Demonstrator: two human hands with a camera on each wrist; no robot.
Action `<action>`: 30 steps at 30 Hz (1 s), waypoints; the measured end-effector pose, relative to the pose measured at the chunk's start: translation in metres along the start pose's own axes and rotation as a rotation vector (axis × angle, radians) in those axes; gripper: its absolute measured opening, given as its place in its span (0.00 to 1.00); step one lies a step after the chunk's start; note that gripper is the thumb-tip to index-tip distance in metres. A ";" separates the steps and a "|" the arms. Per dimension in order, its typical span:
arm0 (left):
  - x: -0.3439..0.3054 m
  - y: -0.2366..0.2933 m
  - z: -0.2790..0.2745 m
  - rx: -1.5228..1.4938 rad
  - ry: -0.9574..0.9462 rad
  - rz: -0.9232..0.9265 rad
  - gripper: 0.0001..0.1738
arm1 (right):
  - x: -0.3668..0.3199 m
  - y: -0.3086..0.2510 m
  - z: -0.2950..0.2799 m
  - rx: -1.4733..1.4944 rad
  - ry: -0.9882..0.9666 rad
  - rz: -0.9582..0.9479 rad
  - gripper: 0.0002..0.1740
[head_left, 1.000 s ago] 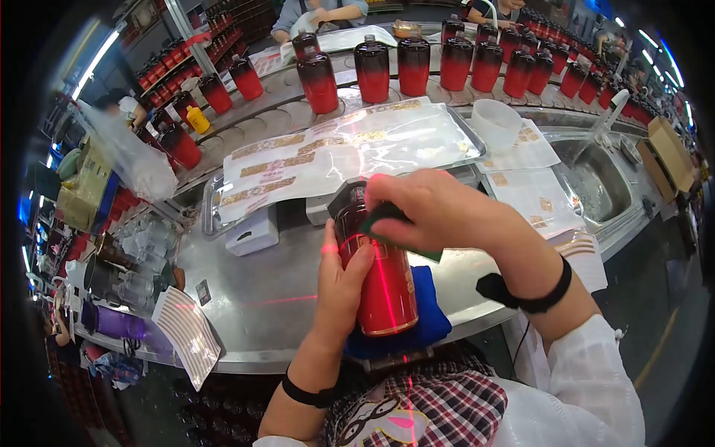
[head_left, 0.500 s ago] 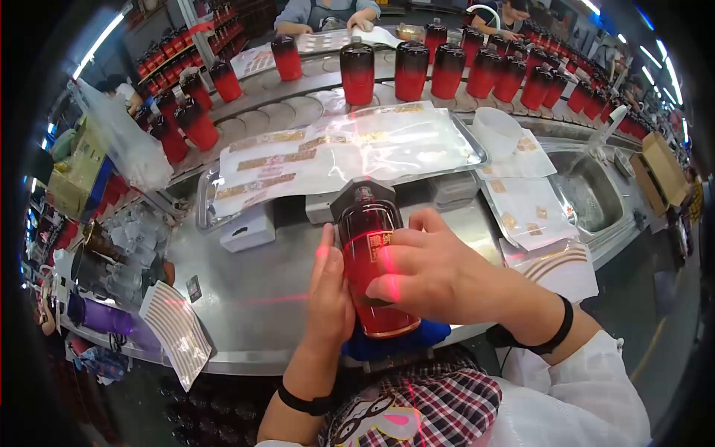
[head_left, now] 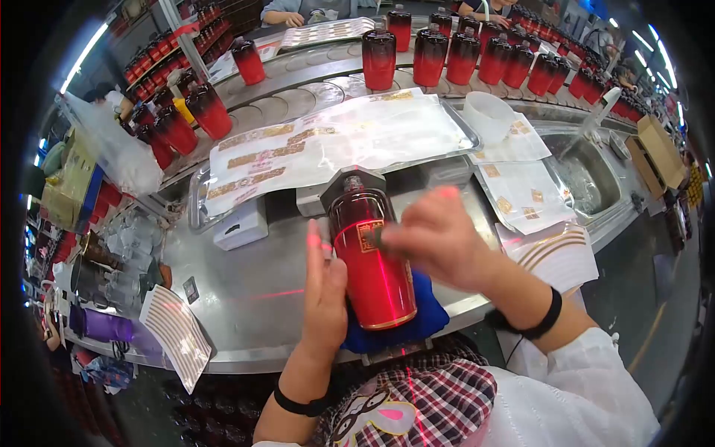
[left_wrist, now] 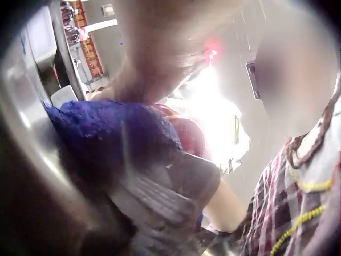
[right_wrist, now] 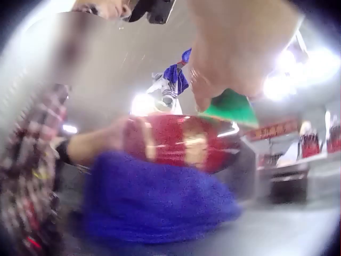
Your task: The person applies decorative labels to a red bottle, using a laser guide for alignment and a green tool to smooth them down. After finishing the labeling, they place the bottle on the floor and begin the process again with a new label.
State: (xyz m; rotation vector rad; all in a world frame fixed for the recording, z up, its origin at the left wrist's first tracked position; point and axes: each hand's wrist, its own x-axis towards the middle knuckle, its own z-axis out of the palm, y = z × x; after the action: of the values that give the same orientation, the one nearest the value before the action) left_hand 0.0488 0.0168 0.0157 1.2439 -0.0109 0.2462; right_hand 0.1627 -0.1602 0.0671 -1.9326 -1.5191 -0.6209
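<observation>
A bottle, black at the neck and red below, lies tilted on a folded blue cloth, its neck end against a dark angled rest. Gold characters show on its upper front. My left hand rests along the bottle's left side, fingers straight. Blurred in the head view, my right hand is over the bottle's right side near the gold characters. It pinches a thin, flat green piece, which shows in the right wrist view close above the bottle.
Beyond the bottle, a metal tray bears sheets with gold labels. Red-black bottles line the curved conveyor behind. A white tub and a sink are at right. A striped sheet overhangs the left front edge.
My right hand went from the bottle's neck down across its front, then lifted slightly away right. The left thumb drew back from the front. Bottles on the conveyor shifted.
</observation>
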 end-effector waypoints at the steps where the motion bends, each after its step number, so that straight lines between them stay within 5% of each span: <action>1: -0.002 0.001 -0.003 0.323 -0.029 0.160 0.43 | -0.007 -0.012 -0.007 0.132 -0.084 -0.002 0.16; 3: -0.008 0.007 -0.013 0.973 -0.076 0.482 0.43 | -0.015 -0.018 -0.017 0.442 -0.164 0.139 0.14; 6: -0.014 0.025 -0.025 1.377 -0.338 0.534 0.43 | -0.026 -0.014 -0.028 0.528 -0.139 0.404 0.11; 10: 0.004 0.051 -0.019 1.456 -0.562 0.632 0.40 | -0.028 -0.012 -0.031 0.495 -0.049 0.592 0.09; 14: 0.050 0.050 -0.020 1.423 -0.471 0.759 0.36 | -0.007 -0.003 -0.035 0.344 -0.149 0.371 0.10; 18: 0.078 0.046 -0.018 1.231 -0.219 0.748 0.27 | 0.018 0.006 -0.024 0.499 -0.301 0.401 0.11; 20: 0.073 0.033 -0.019 0.912 -0.011 0.479 0.21 | 0.023 0.023 -0.004 0.491 -0.190 0.522 0.12; 22: 0.071 0.017 -0.032 0.620 0.128 0.118 0.20 | 0.027 0.033 -0.005 0.148 -0.034 0.411 0.14; 24: 0.079 0.010 -0.038 0.234 0.056 -0.163 0.21 | 0.023 0.019 -0.006 0.581 -0.130 0.378 0.12; 26: 0.094 0.015 -0.026 -0.150 -0.020 -0.416 0.21 | 0.018 0.017 0.003 0.436 -0.081 0.395 0.08; 28: 0.107 0.015 -0.029 -0.185 -0.106 -0.476 0.18 | 0.022 0.025 0.010 0.129 0.129 0.399 0.07; 30: 0.113 0.016 -0.022 -0.123 -0.107 -0.512 0.19 | 0.027 0.010 -0.001 -0.144 0.097 0.234 0.08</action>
State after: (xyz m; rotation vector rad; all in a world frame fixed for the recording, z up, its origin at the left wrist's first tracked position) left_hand 0.1529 0.0630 0.0399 1.0959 0.1949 -0.2617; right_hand 0.1790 -0.1444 0.0847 -2.1164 -1.1959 -0.7239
